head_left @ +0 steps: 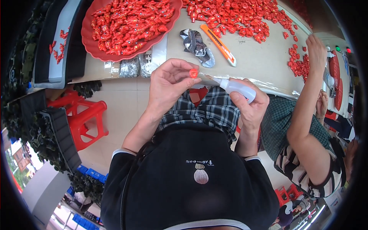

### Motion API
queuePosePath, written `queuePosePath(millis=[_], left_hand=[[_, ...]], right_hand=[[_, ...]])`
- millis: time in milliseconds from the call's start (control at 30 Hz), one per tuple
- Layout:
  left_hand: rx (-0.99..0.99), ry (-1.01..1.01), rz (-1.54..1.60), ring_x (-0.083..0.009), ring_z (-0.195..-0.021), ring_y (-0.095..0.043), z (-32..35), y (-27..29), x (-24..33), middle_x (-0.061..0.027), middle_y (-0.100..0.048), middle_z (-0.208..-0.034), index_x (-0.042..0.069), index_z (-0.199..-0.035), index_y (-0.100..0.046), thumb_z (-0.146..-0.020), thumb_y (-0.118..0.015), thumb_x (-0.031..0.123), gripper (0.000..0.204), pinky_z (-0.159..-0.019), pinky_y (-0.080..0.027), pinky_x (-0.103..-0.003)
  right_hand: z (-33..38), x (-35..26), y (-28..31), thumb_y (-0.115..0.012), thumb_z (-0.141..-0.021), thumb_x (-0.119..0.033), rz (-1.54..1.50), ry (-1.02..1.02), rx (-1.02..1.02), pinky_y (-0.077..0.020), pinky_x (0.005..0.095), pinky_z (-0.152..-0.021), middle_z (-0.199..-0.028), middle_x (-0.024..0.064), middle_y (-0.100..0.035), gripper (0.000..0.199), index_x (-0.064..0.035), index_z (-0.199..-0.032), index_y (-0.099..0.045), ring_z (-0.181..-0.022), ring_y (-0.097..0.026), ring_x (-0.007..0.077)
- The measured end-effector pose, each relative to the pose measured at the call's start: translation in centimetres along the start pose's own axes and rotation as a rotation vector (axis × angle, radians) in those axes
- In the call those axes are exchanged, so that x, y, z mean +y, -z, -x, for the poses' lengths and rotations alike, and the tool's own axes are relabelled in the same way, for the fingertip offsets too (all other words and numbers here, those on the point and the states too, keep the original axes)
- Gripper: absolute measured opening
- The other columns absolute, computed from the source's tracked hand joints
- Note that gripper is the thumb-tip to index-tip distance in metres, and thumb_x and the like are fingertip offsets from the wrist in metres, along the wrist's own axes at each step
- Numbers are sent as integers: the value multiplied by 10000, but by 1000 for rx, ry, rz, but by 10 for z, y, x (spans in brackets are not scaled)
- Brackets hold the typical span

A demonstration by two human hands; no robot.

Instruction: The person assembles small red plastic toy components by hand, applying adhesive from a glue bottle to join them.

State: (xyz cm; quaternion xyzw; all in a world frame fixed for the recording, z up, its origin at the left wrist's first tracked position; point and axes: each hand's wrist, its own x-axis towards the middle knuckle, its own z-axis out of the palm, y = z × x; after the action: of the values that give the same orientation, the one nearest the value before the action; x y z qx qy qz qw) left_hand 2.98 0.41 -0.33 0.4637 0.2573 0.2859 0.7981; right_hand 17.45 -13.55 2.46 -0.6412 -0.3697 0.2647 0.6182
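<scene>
Pinching a small red piece between thumb and fingertips: left hand, just at the near edge of the bench, other fingers curled loosely behind. Right hand closed around a white squeeze bottle, also at the near edge; bottle tilted, thin tip pointing left toward the piece. Tip too fine to tell whether it touches. On the bench, near its left end: a scalloped red bowl, piled with red figures, its side close to the near edge. Right of the bowl, between it and the right hand's side, a crumpled grey cloth and, just beside it, an orange cutter lying aslant, its pale end toward the near edge. Beyond these, toward the far edge, a broad heap of red parts, thinning to the right. Farther along the bench to the right, a smaller red cluster; a co-worker's hand reaches above the bench near it. Past the bench's left edge, a black tray with a few red bits. Below on the floor, left side, a red stool.
</scene>
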Motion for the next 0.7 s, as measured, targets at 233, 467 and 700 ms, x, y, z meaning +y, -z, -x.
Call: queuePosePath(millis=[233,467,700], left_hand=[[11,-4,-8,-180,-915,-596,0,1,0,-164,-589,-975,-16,-907,-507,-709,-614,-150,262,-816,-507,-272],[17,1,-24,-177,-909,-597,0,2,0,-163,-592,-974,-14,-912,-509,-710,-615,-147,264,-815,-505,-270],[24,9,-6,-177,-903,-597,0,2,0,-163,-590,-974,-19,-915,-510,-709,-616,-145,264,-812,-505,-270]], right_hand=[[0,1,1,-727,-684,-40,23,27,-23,-405,206,-562,-756,79,-621,275,32,-934,-639,-647,-547,105],[1,-2,0,-726,-681,-38,9,-3,-30,-424,214,-584,-775,90,-628,274,32,-931,-639,-675,-564,117],[2,-3,1,-734,-675,-55,31,-39,-44,-428,222,-594,-776,90,-630,284,31,-929,-641,-677,-566,126]])
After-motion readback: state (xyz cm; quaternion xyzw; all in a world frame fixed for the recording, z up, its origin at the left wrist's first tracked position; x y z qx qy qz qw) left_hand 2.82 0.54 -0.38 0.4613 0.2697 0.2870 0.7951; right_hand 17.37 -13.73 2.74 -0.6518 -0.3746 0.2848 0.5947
